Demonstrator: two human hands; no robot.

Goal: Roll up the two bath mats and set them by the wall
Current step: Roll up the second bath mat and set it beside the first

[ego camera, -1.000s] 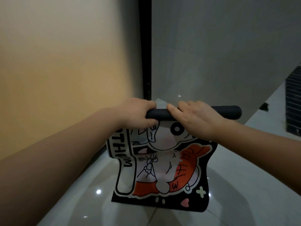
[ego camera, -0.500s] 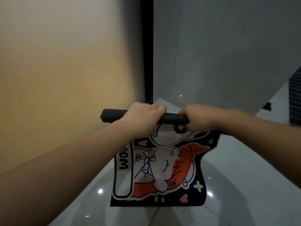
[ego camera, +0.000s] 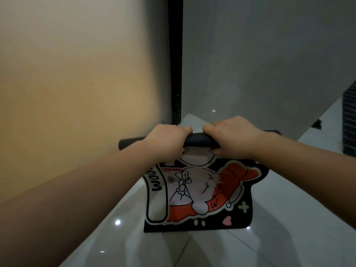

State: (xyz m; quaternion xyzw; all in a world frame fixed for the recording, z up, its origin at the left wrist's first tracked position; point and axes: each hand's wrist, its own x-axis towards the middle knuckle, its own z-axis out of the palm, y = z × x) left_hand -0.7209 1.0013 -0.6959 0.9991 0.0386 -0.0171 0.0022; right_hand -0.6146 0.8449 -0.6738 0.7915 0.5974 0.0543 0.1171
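Observation:
A black bath mat (ego camera: 200, 191) with a white and orange cartoon print hangs in the air in front of me. Its top part is wound into a black roll, and the printed rest dangles above the floor. My left hand (ego camera: 167, 141) grips the roll left of its middle. My right hand (ego camera: 233, 139) grips it right of the middle. Both ends of the roll stick out past my hands. Only this one mat is in view.
A cream wall (ego camera: 77, 83) stands close on the left and a grey wall (ego camera: 260, 64) straight ahead, with a black vertical strip (ego camera: 175, 64) in the corner. Glossy white floor tiles (ego camera: 269, 237) lie below. A dark slatted object (ego camera: 349, 120) sits at the right edge.
More of the mat has been wound into the roll, so the hanging part is shorter. My hands have shifted their grip along the roll, and both of its ends now show.

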